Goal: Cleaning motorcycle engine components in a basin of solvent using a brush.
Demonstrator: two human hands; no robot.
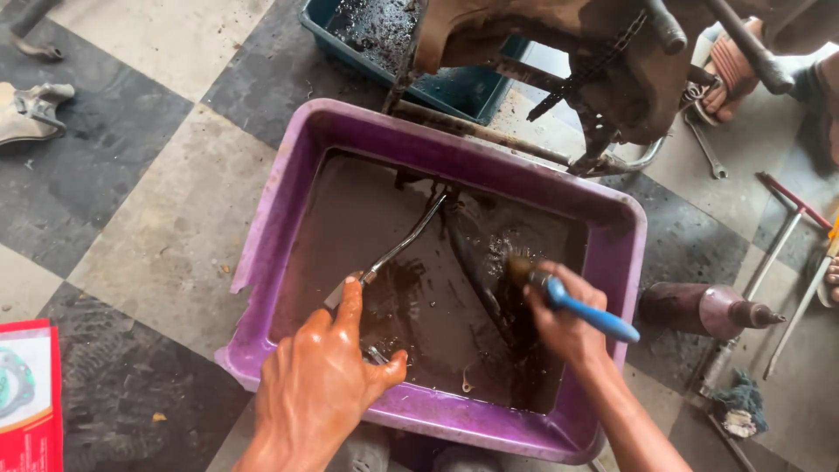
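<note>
A purple plastic tub [288, 183] sits on the chequered floor, filled with dark brown oily liquid. My left hand [319, 385], wet and oily, grips the near end of a bent chrome metal lever [406, 240] that lies partly in the liquid. My right hand [568, 319] holds a blue-handled brush [581, 310], its bristles pressed against a long dark part [472, 262] lying in the liquid. Both hands are over the tub's near half.
A greasy motorcycle engine and chain [603, 70] hang over the tub's far edge, above a teal tray [454, 87]. A wrench [703, 144], T-handle tools [786, 236], a dark bottle [703, 308] and a rag [738, 406] lie right. A red packet [26, 393] lies at bottom left.
</note>
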